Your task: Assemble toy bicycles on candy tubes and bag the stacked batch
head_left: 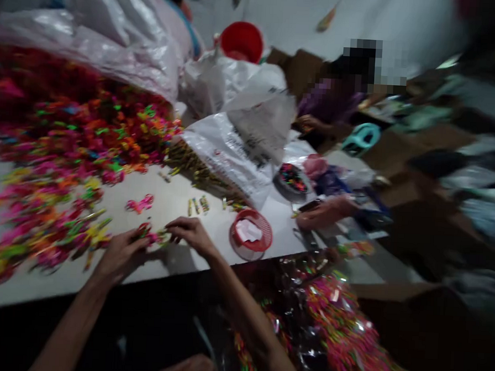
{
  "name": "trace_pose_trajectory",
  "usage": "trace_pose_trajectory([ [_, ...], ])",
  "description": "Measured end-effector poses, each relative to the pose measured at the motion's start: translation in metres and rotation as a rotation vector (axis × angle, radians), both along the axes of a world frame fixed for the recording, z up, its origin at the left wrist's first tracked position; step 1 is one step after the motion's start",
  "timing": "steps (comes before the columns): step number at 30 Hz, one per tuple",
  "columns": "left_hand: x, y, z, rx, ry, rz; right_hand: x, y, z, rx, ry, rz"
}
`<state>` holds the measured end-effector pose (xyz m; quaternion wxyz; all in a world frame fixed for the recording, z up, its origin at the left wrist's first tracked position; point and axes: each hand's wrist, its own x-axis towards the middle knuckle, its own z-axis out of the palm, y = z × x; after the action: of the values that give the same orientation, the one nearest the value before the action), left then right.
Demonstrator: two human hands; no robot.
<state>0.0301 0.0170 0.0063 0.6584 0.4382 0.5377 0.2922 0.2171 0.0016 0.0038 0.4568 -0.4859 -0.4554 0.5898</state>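
Over the white table (pixel 211 239), my left hand (pixel 119 251) is closed on a small pink and red plastic piece (pixel 151 237), whose kind is blurred. The fingers of my right hand (pixel 192 235) pinch together at a small yellowish-green piece (pixel 162 235) at the right end of that pink one. Just beyond my hands lie a loose pink plastic piece (pixel 140 203) and several small yellow patterned pieces (pixel 199 205). A large heap of bright plastic pieces (pixel 67 137) spreads on the left, its near edge close to my left hand.
White sacks (pixel 245 141) stand behind. To the right are a red basket (pixel 265 236) with a pale paper inside, and a round bowl (pixel 278 181) of coloured bits. Clear bags of bright pieces (pixel 343 323) hang below the table edge. Another person (pixel 332 104) sits at the back right.
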Motion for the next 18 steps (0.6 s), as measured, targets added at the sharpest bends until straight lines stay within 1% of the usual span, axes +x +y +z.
trace_pose_trajectory([
  [2,0.003,-0.001,0.002,-0.043,-0.124,-0.028,0.002,0.001,0.003,-0.036,0.025,-0.024],
  [3,0.003,0.0,0.002,-0.045,-0.161,-0.064,0.002,0.002,0.004,-0.053,0.04,-0.023],
  [5,0.001,0.002,0.001,-0.015,-0.163,-0.106,0.003,0.003,0.003,-0.088,0.072,0.057],
  [7,-0.003,0.002,0.0,-0.005,-0.149,-0.133,0.003,0.003,0.003,-0.107,0.097,0.108],
  [11,-0.007,-0.002,0.001,-0.03,-0.208,-0.193,0.005,-0.001,0.002,-0.118,0.1,0.155],
  [14,-0.008,-0.004,0.0,-0.061,-0.262,-0.191,0.007,-0.002,0.001,-0.128,0.115,0.188],
  [18,-0.008,-0.003,-0.003,-0.069,-0.283,-0.183,0.009,0.0,0.001,-0.135,0.115,0.217],
])
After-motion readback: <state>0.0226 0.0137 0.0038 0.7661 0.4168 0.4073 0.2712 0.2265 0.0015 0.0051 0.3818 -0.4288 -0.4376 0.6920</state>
